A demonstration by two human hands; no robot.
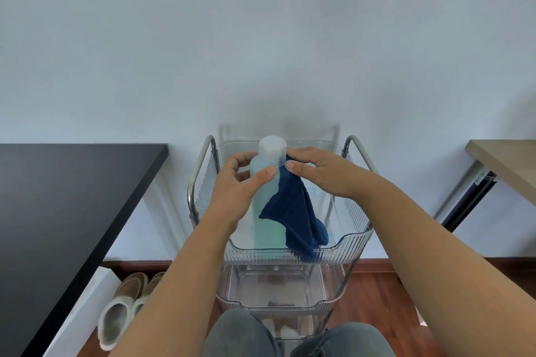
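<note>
A tall translucent bottle (265,206) with pale blue-green liquid and a frosted white cap stands upright in the top tray of a clear ribbed plastic cart (293,253). My left hand (237,182) grips the bottle's upper body, thumb across the front. My right hand (322,171) pinches a dark blue cloth (293,217) against the bottle just below the cap. The cloth hangs down the bottle's right side, and its lower end drapes over the tray's front rim.
A black table (58,200) stands to the left, a light wooden table (507,162) to the right. A white wall is right behind the cart. Slippers (124,307) lie on the wooden floor under the black table. My knees (240,333) sit in front of the cart's lower trays.
</note>
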